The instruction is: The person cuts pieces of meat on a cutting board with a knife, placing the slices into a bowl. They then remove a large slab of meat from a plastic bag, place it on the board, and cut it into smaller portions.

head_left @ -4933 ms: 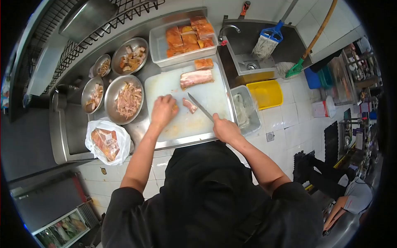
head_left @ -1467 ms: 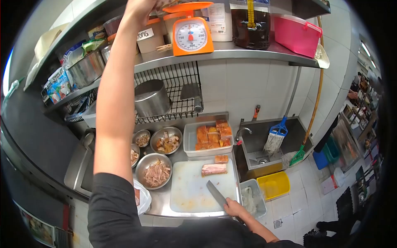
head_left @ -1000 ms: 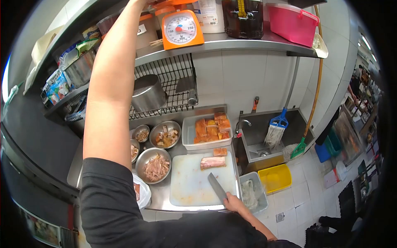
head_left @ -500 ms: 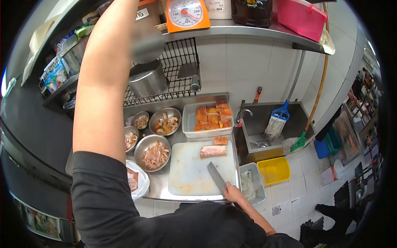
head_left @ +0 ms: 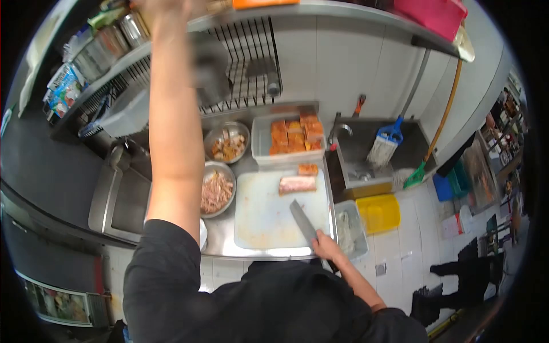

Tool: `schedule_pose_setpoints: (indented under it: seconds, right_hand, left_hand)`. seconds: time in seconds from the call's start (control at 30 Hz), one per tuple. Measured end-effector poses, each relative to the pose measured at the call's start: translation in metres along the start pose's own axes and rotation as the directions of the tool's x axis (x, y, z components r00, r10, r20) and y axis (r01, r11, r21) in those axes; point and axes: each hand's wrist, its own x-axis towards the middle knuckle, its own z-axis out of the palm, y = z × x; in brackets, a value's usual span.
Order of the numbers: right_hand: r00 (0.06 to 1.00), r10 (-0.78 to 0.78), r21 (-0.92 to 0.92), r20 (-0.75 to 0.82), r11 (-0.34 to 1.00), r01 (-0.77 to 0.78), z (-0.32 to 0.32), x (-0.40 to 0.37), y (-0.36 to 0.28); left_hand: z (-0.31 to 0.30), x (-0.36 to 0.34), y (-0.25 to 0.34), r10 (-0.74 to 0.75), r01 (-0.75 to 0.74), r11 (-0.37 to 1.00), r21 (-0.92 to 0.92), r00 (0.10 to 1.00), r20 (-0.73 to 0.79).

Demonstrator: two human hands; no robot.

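Note:
My right hand (head_left: pixel 327 247) is closed round the handle of a wide-bladed kitchen knife (head_left: pixel 303 220). Its blade lies over the white cutting board (head_left: pixel 263 223), tip pointing up and left. Beyond the tip are a pale slab of meat (head_left: pixel 297 184) and a smaller orange-brown piece of meat (head_left: pixel 308 170). High at the top edge, my left hand (head_left: pixel 171 7) reaches up to the shelf, cut off and smeared by motion, so its fingers cannot be made out. Behind the board stands a plastic tub (head_left: pixel 260 151) of orange-brown meat blocks.
Metal bowls of cut meat (head_left: pixel 233 182) and chunks (head_left: pixel 245 137) stand left of the board. A grey pot (head_left: pixel 211 74) sits on the wire rack (head_left: pixel 251 46). To the right are a sink (head_left: pixel 357 143) with a mop (head_left: pixel 380 148), a yellow tub (head_left: pixel 378 214) and a clear tub (head_left: pixel 357 243).
The view has shifted, with the shelf's scale now mostly out of frame. My left arm sits further right in view and its hand has partly appeared. My right hand still holds the knife.

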Motion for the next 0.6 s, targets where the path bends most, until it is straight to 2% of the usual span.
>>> schedule_pose_setpoints:
  seconds: [0.03, 0.07, 0.1, 0.13, 0.17, 0.2, 0.23, 0.27, 0.3, 0.37, 0.4, 0.47, 0.6]
  right_hand:
    - [1.000, 0.015, -0.002, 0.026, 1.000, -0.015, 0.000, 0.001, -0.001]
    - [1.000, -0.004, 0.001, 0.014, 1.000, 0.004, -0.001, -0.002, -0.004]
    - [1.000, -0.006, 0.009, 0.023, 1.000, 0.006, -0.004, -0.005, -0.011]
    - [0.999, 0.017, 0.009, 0.034, 1.000, -0.017, -0.009, -0.009, -0.021]
    - [1.000, 0.001, 0.017, 0.023, 1.000, -0.001, -0.006, -0.010, -0.021]
    - [0.998, 0.031, 0.017, 0.045, 0.999, -0.032, -0.010, -0.013, -0.031]
    - [1.000, 0.022, 0.007, 0.022, 1.000, -0.022, -0.008, -0.014, -0.034]
    - [0.999, 0.043, -0.006, 0.014, 0.999, -0.043, -0.010, -0.016, -0.044]
    - [1.000, 0.016, 0.001, -0.025, 1.000, -0.016, -0.009, -0.018, -0.048]
    - [0.999, 0.019, -0.071, -0.048, 0.997, -0.023, -0.016, -0.025, -0.069]
    - [0.999, 0.040, -0.074, -0.025, 0.996, -0.042, -0.019, -0.029, -0.079]
    - [0.997, 0.011, -0.067, -0.081, 0.998, -0.017, -0.024, -0.028, -0.097]
    - [0.998, 0.036, -0.122, -0.046, 0.992, -0.041, -0.005, -0.011, -0.087]
  left_hand:
    - [-0.011, -0.039, 0.044, -0.082, 0.099, 0.993, -0.057, 0.965, 0.249]
    - [-0.081, -0.054, 0.023, -0.160, 0.234, 0.963, -0.132, 0.896, 0.415]
    - [-0.103, -0.107, 0.046, -0.354, 0.380, 0.925, 0.012, 0.849, 0.394]
    - [-0.135, -0.158, 0.072, -0.598, 0.599, 0.790, 0.135, 0.701, 0.388]
    - [-0.127, -0.213, 0.111, -0.765, 0.700, 0.643, 0.310, 0.569, 0.303]
    - [-0.159, -0.273, 0.116, -0.814, 0.695, 0.578, 0.427, 0.525, 0.248]
    - [-0.162, -0.318, 0.148, -0.932, 0.739, 0.346, 0.578, 0.342, 0.120]
    - [-0.181, -0.376, 0.168, -0.998, 0.878, 0.066, 0.473, 0.070, 0.010]
    - [-0.204, -0.432, 0.187, -0.989, 0.704, 0.137, 0.697, 0.132, 0.061]
    - [-0.217, -0.505, 0.228, -0.995, 0.474, 0.092, 0.875, 0.019, 0.094]
    - [-0.213, -0.520, 0.243, -0.997, 0.488, 0.067, 0.870, -0.004, 0.079]
    - [-0.206, -0.534, 0.258, -0.998, 0.245, 0.050, 0.968, -0.035, 0.061]
    - [-0.204, -0.531, 0.253, -0.993, 0.228, 0.117, 0.967, 0.031, 0.113]
